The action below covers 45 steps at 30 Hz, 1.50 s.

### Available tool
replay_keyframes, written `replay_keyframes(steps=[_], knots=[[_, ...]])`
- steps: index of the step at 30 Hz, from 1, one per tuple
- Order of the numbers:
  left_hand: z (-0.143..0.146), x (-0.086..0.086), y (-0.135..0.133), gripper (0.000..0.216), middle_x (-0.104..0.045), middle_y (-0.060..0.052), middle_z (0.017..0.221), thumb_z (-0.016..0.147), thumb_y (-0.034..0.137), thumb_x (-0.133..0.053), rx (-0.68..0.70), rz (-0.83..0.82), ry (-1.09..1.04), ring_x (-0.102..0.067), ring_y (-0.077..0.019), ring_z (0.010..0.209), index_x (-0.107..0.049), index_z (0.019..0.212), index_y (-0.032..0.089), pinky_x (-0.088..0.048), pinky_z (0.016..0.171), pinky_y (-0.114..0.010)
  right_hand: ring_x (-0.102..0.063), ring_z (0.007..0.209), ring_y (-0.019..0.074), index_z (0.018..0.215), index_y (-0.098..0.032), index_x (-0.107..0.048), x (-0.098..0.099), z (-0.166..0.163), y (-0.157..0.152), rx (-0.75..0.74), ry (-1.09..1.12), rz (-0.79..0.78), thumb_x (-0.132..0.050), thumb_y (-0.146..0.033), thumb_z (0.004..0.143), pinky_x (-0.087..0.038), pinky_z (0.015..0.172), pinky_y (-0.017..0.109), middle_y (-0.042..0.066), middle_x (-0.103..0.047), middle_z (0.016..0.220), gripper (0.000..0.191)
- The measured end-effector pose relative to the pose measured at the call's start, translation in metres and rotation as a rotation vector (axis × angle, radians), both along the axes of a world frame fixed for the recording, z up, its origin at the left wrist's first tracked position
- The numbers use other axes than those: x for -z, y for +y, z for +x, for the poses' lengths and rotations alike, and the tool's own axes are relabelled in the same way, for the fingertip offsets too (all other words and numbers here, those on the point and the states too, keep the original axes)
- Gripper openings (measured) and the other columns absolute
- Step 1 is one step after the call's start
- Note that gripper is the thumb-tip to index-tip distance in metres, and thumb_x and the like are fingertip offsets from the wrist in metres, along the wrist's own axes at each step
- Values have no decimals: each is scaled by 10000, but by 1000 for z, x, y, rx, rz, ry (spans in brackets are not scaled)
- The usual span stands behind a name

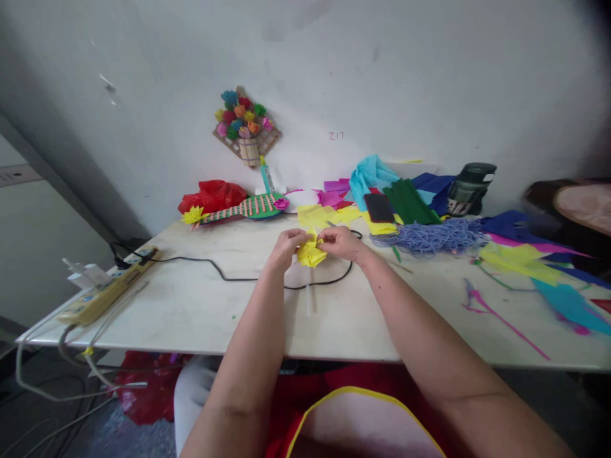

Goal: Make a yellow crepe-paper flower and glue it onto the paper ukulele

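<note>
With the fingertips of my left hand I am grasping the left edge of a yellow paper flower, and with those of my right hand I am pinching its upper right edge. I am probably holding it from 2 sides so that the thin petals are staying spread instead of crumpling. The flower is hanging just above the middle of the table, in front of me, where I am seeing it best.

Below it a pale stick is pointing towards me; whether it is joining the flower I cannot tell. A black cord is looping around beneath my hands and running left to a power strip, which is sitting at the table's edge, likely to be leaving the working space free.

Farther back, a guitar-shaped craft is leaning near the wall, bearing a yellow flower at its tip, perhaps serving as a pattern within sight. To my right, a tangled heap of bluish yarn is lying near a phone and folded green paper, seemingly within easy reach. Above, a flower-filled wall ornament is hanging.
</note>
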<state>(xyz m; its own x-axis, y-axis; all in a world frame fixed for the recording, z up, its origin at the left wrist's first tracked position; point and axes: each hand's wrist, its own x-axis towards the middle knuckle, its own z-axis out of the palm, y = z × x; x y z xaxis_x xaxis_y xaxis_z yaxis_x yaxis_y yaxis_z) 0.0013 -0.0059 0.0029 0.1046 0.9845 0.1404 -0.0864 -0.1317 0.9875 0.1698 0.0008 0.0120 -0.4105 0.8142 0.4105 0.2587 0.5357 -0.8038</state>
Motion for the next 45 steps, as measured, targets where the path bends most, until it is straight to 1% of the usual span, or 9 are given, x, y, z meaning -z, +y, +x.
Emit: replay_keyframes(steps=[6, 9, 13, 19, 25, 29, 34, 41, 45], knots=[[-1, 1, 4, 194, -483, 27, 501, 525, 288, -687, -161, 3, -29, -459, -85, 484, -548, 533, 153, -325, 463, -206, -541, 581, 116, 690, -166, -630, -2, 1, -2, 32, 107, -59, -626, -309, 611, -422, 578, 243, -6, -625, 621, 164], [-3, -1, 5, 212, -453, 38, 491, 510, 283, -682, -231, 8, -92, -451, -80, 488, -512, 514, 157, -332, 465, -200, -535, 561, 116, 714, -163, -631, -4, 4, -3, 107, 164, -88, -604, -338, 650, -424, 569, 251, 11, -638, 630, 189], [-5, -3, 4, 213, -456, 34, 499, 509, 282, -684, -273, 2, -118, -445, -74, 485, -513, 522, 155, -316, 450, -190, -500, 519, 109, 643, -173, -603, 0, 8, 5, 241, 190, -91, -588, -315, 648, -414, 551, 254, 13, -631, 598, 143], [-5, -4, 5, 206, -466, 30, 501, 504, 280, -676, -343, -3, -157, -446, -78, 489, -514, 521, 154, -331, 461, -192, -515, 550, 134, 585, -182, -608, 10, 11, 16, 413, -10, 40, -574, -326, 691, -386, 555, 263, 26, -628, 585, 182], [-7, -3, 7, 220, -483, 30, 513, 480, 307, -680, -408, 9, -212, -468, -87, 504, -552, 555, 144, -354, 483, -205, -564, 635, 148, 708, -192, -689, 7, 14, 12, 619, -278, 157, -567, -290, 734, -364, 573, 254, 22, -685, 691, 158], [-7, -2, 8, 242, -464, 36, 503, 479, 324, -693, -385, 20, -198, -456, -82, 489, -548, 549, 143, -342, 475, -204, -604, 705, 150, 782, -196, -710, 5, 11, 10, 581, -264, 232, -564, -274, 754, -408, 630, 249, 29, -711, 786, 167], [-5, -2, 8, 249, -486, 27, 516, 482, 325, -712, -356, 35, -182, -464, -85, 496, -565, 558, 139, -344, 481, -206, -621, 707, 155, 778, -190, -719, 5, 6, 8, 488, -178, 275, -588, -285, 757, -446, 662, 261, 39, -718, 790, 163], [-2, -4, 3, 256, -539, 11, 544, 501, 345, -716, -298, 99, -136, -473, -91, 514, -628, 615, 134, -356, 503, -217, -657, 772, 169, 798, -164, -729, 4, 2, 7, 264, 57, 175, -590, -265, 764, -483, 715, 271, 62, -732, 823, 175], [-1, -4, 2, 242, -520, 16, 523, 532, 354, -710, -267, 141, -103, -461, -92, 511, -628, 604, 138, -351, 501, -217, -644, 735, 161, 762, -160, -729, 4, -2, 6, 204, 74, 214, -608, -228, 734, -474, 689, 263, 58, -722, 784, 142]])
